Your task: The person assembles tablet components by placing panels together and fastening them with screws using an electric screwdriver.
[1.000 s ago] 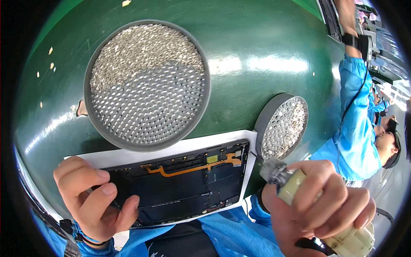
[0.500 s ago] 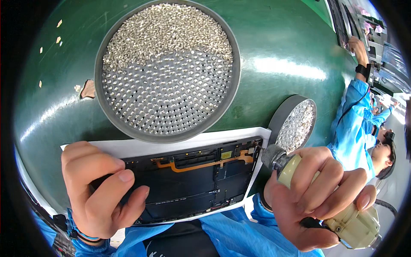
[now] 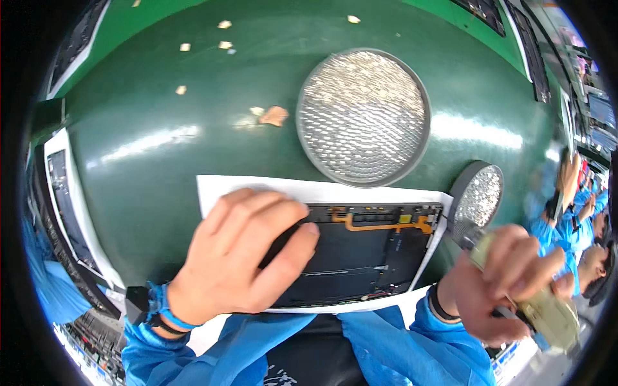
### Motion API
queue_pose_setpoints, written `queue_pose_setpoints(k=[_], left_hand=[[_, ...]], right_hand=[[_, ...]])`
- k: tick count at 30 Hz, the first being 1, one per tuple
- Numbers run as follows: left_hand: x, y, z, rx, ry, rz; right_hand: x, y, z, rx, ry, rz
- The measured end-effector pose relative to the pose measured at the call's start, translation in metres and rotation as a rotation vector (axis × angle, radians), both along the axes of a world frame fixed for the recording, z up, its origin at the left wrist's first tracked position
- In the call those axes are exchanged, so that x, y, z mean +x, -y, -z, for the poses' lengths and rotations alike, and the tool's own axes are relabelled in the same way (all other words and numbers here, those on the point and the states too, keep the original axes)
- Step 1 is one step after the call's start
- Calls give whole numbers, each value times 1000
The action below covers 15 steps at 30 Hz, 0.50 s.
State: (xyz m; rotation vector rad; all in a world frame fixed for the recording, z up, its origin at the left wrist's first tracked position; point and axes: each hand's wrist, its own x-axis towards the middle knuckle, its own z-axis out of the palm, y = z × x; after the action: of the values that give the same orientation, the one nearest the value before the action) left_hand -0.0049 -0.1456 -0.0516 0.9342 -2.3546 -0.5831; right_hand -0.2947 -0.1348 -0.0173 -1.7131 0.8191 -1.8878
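Note:
An opened, flat black electronic device with an orange ribbon cable lies on a white sheet in front of me. My left hand is over the device's left part, fingers bent and thumb tip close to the index fingertip; whatever they pinch, if anything, is too small or hidden. My right hand grips a pale yellow-green electric screwdriver, blurred by motion. Its grey nose is right of the device, at the near edge of a small round dish of tiny silvery screws.
Beyond the sheet stands a large round perforated tray of small silvery screws. A brown scrap and several pale bits lie on the green table. Another device on white is at the left; co-workers in blue are at the right.
The view has shifted and drawn back. The screwdriver's nose has moved from the device's far right corner out to the small dish. My left hand lies further across the device's left part.

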Motion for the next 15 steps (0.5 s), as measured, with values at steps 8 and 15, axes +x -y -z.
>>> queue_pose_setpoints(k=[8, 15], left_hand=[[-33, -58, -4, -72, 174, -83], [-32, -52, -2, -125, 104, -39]], right_hand=[[20, -39, -12, -81, 197, -131], [34, -34, -10, 56, 236, -150]])
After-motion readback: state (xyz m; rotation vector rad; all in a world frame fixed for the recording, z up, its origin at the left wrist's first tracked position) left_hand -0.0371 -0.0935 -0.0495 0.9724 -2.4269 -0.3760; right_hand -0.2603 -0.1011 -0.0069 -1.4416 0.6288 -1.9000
